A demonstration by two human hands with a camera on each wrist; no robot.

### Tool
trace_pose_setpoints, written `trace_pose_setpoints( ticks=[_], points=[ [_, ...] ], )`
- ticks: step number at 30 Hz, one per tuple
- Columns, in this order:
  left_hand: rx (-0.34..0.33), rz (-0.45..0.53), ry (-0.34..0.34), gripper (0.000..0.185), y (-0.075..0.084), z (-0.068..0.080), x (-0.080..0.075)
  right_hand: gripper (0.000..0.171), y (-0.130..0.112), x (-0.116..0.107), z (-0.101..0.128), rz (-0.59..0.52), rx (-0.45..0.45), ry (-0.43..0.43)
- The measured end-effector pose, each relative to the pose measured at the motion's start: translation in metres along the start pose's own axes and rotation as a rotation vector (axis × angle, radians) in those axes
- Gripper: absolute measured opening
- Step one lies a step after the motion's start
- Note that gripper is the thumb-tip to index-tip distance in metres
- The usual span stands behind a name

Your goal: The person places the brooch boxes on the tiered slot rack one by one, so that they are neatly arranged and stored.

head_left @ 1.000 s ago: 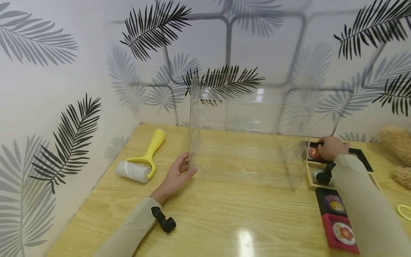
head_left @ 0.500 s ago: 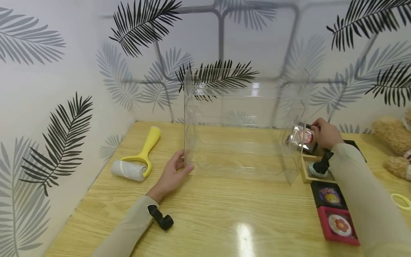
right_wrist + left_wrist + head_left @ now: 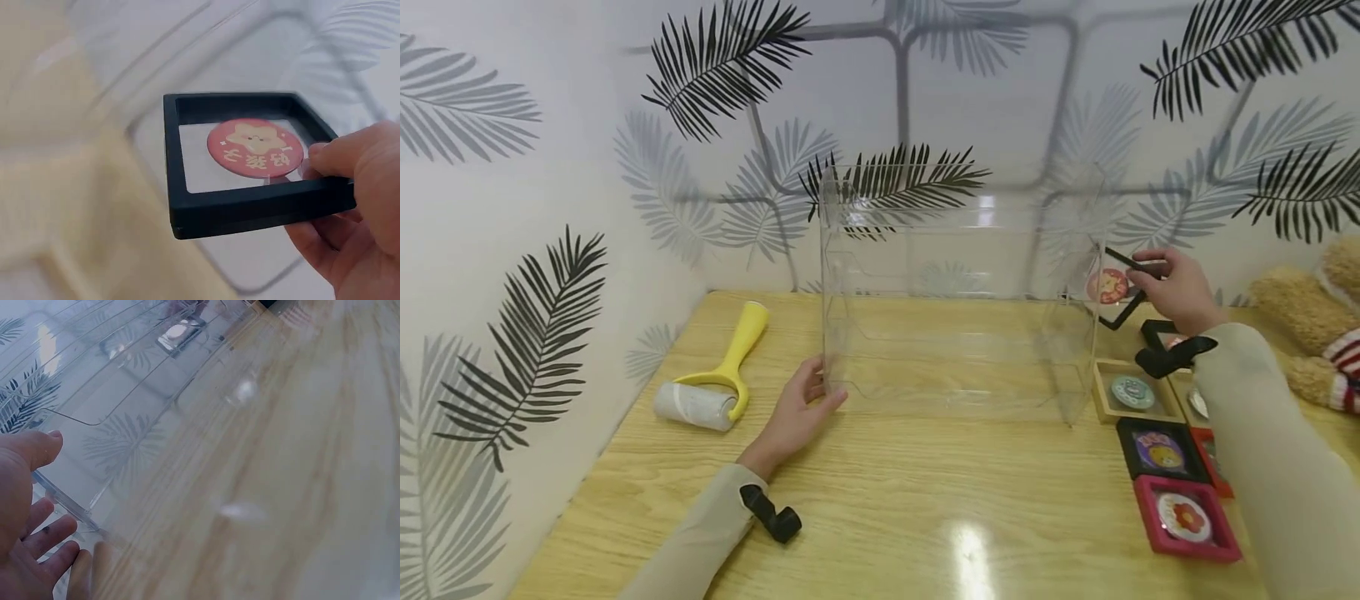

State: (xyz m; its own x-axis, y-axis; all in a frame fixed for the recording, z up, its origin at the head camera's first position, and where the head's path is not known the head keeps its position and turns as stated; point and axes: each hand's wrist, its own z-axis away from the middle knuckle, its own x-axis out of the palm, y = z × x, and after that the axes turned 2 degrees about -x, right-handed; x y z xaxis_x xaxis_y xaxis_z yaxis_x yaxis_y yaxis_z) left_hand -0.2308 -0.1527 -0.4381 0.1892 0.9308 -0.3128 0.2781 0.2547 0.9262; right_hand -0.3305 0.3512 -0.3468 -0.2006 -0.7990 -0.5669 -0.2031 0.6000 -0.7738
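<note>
A clear acrylic tiered display rack (image 3: 958,221) stands on the wooden table. My left hand (image 3: 793,421) holds its lower left edge, thumb in front and fingers behind the side panel; the left wrist view shows thumb and fingers on either side of that panel. In my right hand (image 3: 1180,292) is a black square display frame (image 3: 250,209), pinched at one edge and raised beside the rack's right side. Inside its transparent film sits a round red badge (image 3: 255,148) with a star-shaped face. In the head view the frame partly shows through the rack's right panel.
Right of the rack lie a wooden frame (image 3: 1101,404) with a green badge, a black frame (image 3: 1131,462) and a pink frame (image 3: 1150,533); more frames are partly under the right sleeve. A yellow-handled lint roller (image 3: 730,367) lies left, a plush toy (image 3: 1292,312) far right.
My right hand has picked up the black frame from the back of the frame group and raised it, turning it upright beside the rack. The left hand stays at the rack's edge.
</note>
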Motion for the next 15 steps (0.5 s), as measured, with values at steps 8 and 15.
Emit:
trace_pose_setpoints(
  ticks=[8,15],
  points=[
    [-0.001,-0.011,0.003,0.056,-0.001,-0.001,-0.003,0.024,-0.047,-0.026,-0.001,-0.679,0.077,0.098],
    [-0.023,-0.021,0.008,0.055,-0.001,-0.001,-0.001,0.021,-0.079,-0.052,-0.012,-0.806,0.052,0.319]
  ],
)
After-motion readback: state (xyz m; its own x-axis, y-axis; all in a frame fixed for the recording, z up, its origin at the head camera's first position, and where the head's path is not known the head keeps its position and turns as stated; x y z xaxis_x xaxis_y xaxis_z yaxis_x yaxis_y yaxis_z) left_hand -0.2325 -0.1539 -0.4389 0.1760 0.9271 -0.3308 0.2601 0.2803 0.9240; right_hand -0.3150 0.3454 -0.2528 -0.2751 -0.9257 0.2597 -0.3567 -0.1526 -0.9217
